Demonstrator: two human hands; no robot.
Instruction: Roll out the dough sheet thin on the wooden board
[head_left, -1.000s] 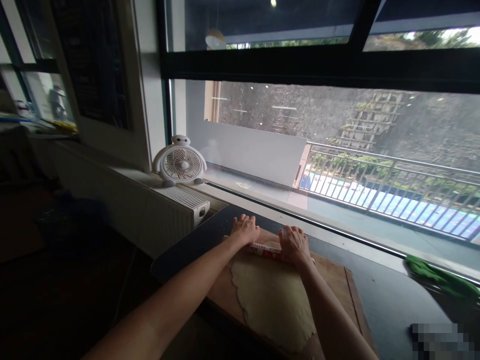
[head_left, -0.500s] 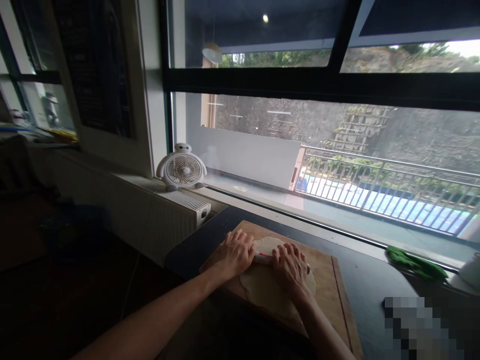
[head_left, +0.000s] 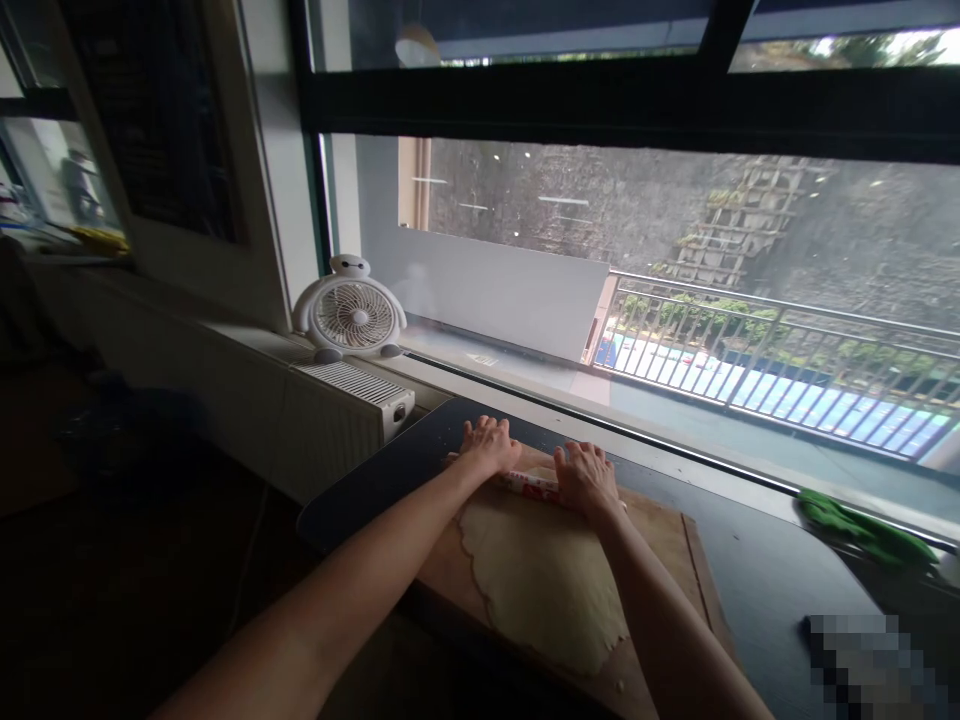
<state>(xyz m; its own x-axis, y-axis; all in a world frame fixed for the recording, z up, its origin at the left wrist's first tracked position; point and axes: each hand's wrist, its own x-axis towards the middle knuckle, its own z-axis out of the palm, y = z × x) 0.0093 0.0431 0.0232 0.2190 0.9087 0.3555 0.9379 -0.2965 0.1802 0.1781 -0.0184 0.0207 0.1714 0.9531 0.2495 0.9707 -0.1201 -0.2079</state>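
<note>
well left of the left hand [head_left: 490, 444] i see a white fan [head_left: 358, 317], with a slatted radiator [head_left: 341, 430] just below it. i have the left hand palm down on a white-and-red roller [head_left: 532, 486], its fingers wide and reaching past the roller's far side; one roller end pokes out to its left. the roller's bare middle runs on to the right hand [head_left: 589, 475], which presses down the same way, fingers stretched forward rather than wrapped round. the sheet of dough [head_left: 544, 575] spreads on the near side of both hands, between the forearms, its left edge wavy. right of the right hand i get bare wooden board [head_left: 667, 530], then dark table [head_left: 750, 540], and well beyond, a green cloth [head_left: 862, 530].
</note>
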